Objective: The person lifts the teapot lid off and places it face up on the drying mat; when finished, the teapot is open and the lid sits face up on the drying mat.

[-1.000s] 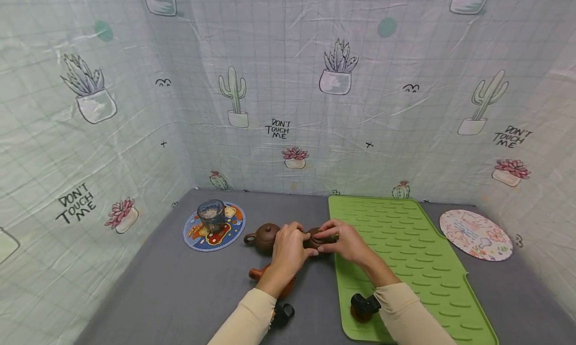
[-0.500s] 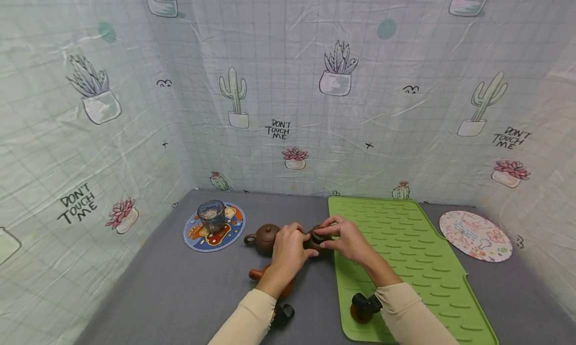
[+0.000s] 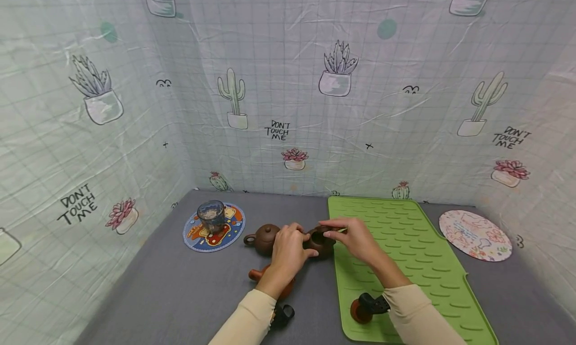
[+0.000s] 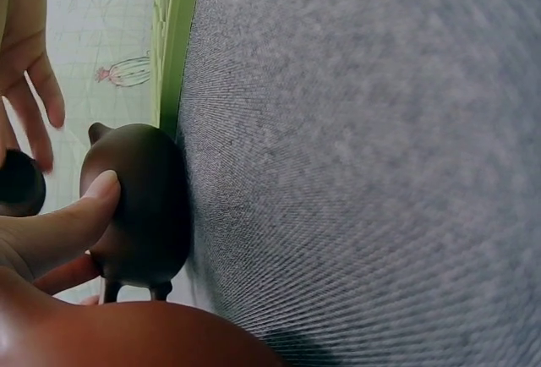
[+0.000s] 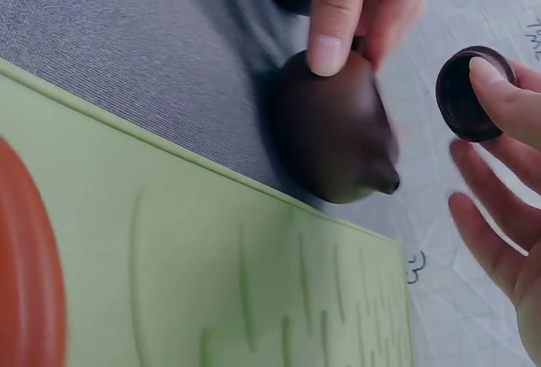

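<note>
A dark brown teapot (image 3: 320, 247) sits on the grey table, its top uncovered. My left hand (image 3: 290, 247) steadies it from the left, thumb and fingers on its body on the handle side. Pinched by its edge in my right hand (image 3: 355, 240) is the teapot's round lid (image 5: 461, 101), held above and just to the right of the opening. The right wrist view shows the lid's hollow underside and the teapot's short spout. Left of my left hand stands another brown teapot (image 3: 264, 240) with its lid on. A reddish-brown pot (image 3: 257, 274) is partly hidden under my left forearm.
A green ridged mat (image 3: 405, 265) lies at the right, with a small reddish-brown pot (image 3: 360, 312) near its front corner, partly covered by my wrist camera. A glass (image 3: 211, 215) stands on a round blue mat (image 3: 193, 240). At far right lies a pink patterned round mat (image 3: 476, 235).
My right hand has lifted the lid off the teapot and moved it slightly up and right, exposing the dark opening. My left hand has stayed on the teapot.
</note>
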`<state>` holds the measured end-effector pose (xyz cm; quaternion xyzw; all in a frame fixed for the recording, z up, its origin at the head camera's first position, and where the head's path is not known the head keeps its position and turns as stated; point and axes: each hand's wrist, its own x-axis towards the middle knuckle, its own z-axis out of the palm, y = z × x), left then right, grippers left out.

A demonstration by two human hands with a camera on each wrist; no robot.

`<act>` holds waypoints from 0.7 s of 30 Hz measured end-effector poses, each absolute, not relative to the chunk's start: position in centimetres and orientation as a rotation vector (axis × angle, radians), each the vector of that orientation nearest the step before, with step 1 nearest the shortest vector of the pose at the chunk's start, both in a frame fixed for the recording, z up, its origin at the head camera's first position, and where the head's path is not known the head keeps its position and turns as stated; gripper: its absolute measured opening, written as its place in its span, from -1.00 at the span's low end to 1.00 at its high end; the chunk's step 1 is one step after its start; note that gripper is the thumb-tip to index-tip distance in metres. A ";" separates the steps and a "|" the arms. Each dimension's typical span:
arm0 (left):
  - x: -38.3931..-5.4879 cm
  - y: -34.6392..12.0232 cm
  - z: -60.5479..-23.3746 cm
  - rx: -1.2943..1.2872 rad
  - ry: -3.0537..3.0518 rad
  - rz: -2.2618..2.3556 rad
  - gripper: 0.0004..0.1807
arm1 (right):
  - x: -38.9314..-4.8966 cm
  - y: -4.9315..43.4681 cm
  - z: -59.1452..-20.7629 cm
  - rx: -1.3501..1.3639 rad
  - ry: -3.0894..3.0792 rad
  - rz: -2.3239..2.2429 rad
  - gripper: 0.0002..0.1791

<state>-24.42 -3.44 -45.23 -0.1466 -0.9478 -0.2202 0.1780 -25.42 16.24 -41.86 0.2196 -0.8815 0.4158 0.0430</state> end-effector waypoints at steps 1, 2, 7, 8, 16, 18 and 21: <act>-24.4 -3.4 -45.2 -0.413 -2.683 -0.624 -0.48 | -25.4 16.4 -41.7 0.673 -2.689 1.279 -0.62; -24.4 -3.4 -45.2 -0.412 -2.685 -0.622 -0.48 | -25.4 16.5 -41.6 0.662 -2.685 1.291 -0.62; -24.5 -3.4 -45.2 -0.416 -2.685 -0.644 -0.47 | -25.2 17.2 -40.9 0.611 -2.675 1.223 -0.62; -24.5 -3.4 -45.2 -0.419 -2.683 -0.647 -0.47 | -25.2 17.3 -40.8 0.589 -2.677 1.220 -0.62; -24.6 -3.5 -45.4 -0.435 -2.650 -0.663 -0.46 | -24.6 18.7 -40.0 0.535 -2.650 1.410 -0.75; -24.6 -3.6 -45.5 -0.432 -2.647 -0.657 -0.46 | -24.4 19.1 -39.9 0.542 -2.647 1.408 -0.81; -24.6 -3.6 -45.6 -0.425 -2.644 -0.645 -0.48 | -24.2 19.7 -39.7 0.547 -2.669 1.402 -0.81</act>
